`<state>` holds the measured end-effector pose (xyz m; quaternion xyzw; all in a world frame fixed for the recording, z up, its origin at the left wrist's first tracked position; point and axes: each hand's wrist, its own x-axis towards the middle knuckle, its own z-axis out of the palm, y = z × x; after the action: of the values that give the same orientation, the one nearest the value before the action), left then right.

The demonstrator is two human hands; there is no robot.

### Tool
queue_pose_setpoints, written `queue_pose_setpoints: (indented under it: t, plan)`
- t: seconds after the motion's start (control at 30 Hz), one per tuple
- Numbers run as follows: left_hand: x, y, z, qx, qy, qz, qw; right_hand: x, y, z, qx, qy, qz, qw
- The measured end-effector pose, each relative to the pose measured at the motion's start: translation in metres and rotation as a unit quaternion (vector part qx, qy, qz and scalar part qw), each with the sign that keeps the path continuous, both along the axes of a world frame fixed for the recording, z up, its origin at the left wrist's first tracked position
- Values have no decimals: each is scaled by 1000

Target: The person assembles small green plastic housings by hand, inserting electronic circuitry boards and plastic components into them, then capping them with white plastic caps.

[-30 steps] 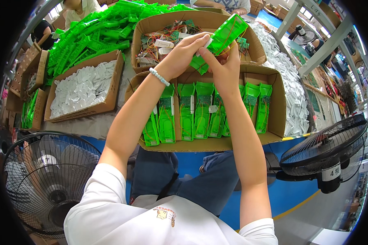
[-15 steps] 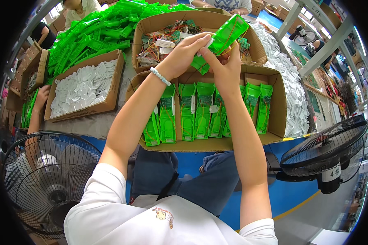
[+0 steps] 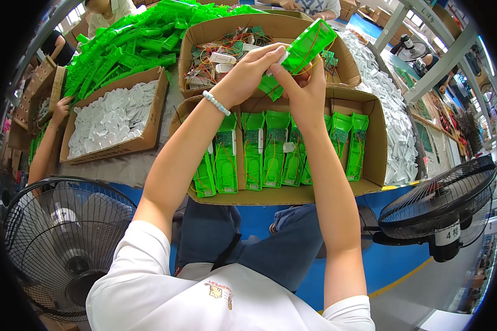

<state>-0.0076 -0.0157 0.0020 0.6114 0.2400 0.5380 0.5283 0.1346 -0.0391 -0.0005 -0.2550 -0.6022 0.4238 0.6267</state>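
A workshop with a blue floor [image 3: 386,259] is seen behind a cluttered work table [image 3: 164,124], where a heap of green shells [image 3: 130,47] is piled beyond a cardboard box of white pieces [image 3: 116,150]. The green housing [image 3: 312,44] is held up, tilted, above the front cardboard box [image 3: 292,197], in which similar housings are stood in a row. It is gripped from both sides: its near edge, by a small white part [image 3: 282,58], is pinched by the left hand [image 3: 255,70], and its underside is closed on by the right hand [image 3: 303,91], whose thumb is laid near that part; some fingertips are hidden.

The housing can be judged light, stiff, thin-walled plastic, rather slick; its thin red wires are probably easily snagged or pulled loose, so it is best taken by the side walls. No writing can be made out on it. A white label [image 3: 447,234] with dark characters is carried by the right-hand fan [image 3: 436,193], and a small cartoon print with lettering by the white shirt [image 3: 182,298].
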Motion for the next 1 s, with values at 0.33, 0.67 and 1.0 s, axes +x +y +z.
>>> queue_pose_setpoints:
  t: [0.33,0.67,1.0]
  plan:
    - [-1,2,0,6,5,-8,1000,-1,1,-2,9,7,-6,1000]
    - [2,-1,1,-16,-20,13,1000,-1,4,-4,0,-1,-2,1000]
    - [3,-1,2,-41,-20,-6,999,-2,5,-4,-2,-7,-20,1000]
